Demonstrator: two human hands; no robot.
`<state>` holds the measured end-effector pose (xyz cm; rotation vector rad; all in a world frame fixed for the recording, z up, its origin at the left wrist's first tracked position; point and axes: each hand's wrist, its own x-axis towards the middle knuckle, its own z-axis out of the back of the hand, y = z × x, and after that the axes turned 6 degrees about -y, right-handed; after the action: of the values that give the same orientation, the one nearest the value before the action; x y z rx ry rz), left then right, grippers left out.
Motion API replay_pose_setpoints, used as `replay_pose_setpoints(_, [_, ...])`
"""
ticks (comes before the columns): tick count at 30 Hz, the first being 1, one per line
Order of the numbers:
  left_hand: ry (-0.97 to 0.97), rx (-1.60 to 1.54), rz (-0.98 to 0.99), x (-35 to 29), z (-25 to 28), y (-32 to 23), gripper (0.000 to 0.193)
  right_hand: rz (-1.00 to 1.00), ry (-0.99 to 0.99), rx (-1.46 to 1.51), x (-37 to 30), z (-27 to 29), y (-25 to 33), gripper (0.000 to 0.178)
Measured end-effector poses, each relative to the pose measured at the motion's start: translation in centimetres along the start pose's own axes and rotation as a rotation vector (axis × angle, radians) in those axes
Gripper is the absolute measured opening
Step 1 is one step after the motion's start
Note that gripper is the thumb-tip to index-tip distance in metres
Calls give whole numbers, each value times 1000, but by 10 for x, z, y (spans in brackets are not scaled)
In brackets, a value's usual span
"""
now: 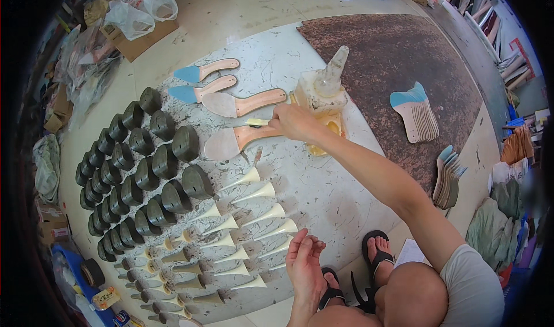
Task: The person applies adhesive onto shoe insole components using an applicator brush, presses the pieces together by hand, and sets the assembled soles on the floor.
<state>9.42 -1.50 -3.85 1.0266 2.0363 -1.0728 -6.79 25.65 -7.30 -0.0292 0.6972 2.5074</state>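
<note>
My right hand point(294, 121) is closed on a small brush point(257, 121) with a pale yellow tip, held above a shoe insole point(222, 145). This insole has a greyish front part and a pinkish-tan back. A similar insole point(245, 102) lies just beyond it, and two blue-tipped insoles point(214, 89) rest farther away. Beside my right wrist stands a cloudy, glue-stained container point(323, 93) with an upright neck; amber residue shows at its base. My left hand point(306, 263) hovers by the cream shoe heels point(271, 213), fingers loosely curled and apart, nothing visible in it.
Rows of dark block heels point(164, 161) cover the left of the stained white board point(323, 200), with small dark and cream heels nearer me. Stacked insoles point(420, 116) lie on the brown mottled sheet point(398, 56) at right. Bags and boxes point(141, 38) line the far left.
</note>
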Motion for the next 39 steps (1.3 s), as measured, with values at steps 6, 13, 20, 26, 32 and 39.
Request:
replay_pose_setpoints(6, [-16, -21, 4, 0, -1, -4, 24, -91, -113, 206, -5, 9, 10, 29])
replay_pose_setpoints(13, [-10, -22, 15, -1, -2, -1, 24, -94, -248, 60, 38, 15, 2, 28])
replay_pose_setpoints(20, [7, 25, -15, 0, 4, 0, 27, -99, -155, -8, 67, 7, -5, 29])
replay_pose_setpoints(26, [-1, -4, -17, -1, 3, -1, 24, -54, -120, 71, 61, 7, 9, 29])
replay_pose_setpoints(32, [-10, 28, -28, -1, 4, -2, 24, -161, -196, 106, 78, 9, 7, 27])
replay_pose_setpoints(39, [-58, 55, -52, 2, 11, -4, 27, -236, -55, 155, 88, -5, 21, 35])
